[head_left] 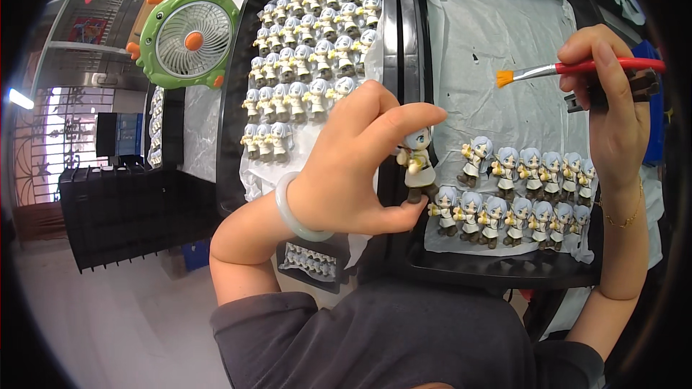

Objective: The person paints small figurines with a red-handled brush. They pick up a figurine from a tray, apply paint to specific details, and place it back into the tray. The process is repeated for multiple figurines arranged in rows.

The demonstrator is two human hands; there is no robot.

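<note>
Between thumb and fingers, my left hand (360,162) grips a small figurine (418,166) with pale blue hair, a white outfit and dark brown boots. The figurine is upright over the divide between two trays. My right hand (609,94), raised over the right tray's far side, holds a paintbrush (537,72) with a red handle, a metal collar and orange bristles pointing left. Beside that palm is a dark object with a metal end (577,103), its kind partly hidden by the fingers. Brush and figurine are apart.
The left black tray (234,94) bears several rows of like figurines (303,57). In the paper-lined right tray (504,277), two rows of figurines (515,220) stand near the front. A green fan (193,36) stands at the far left. Below my left forearm is a small dark tray (335,284) with figurines.
</note>
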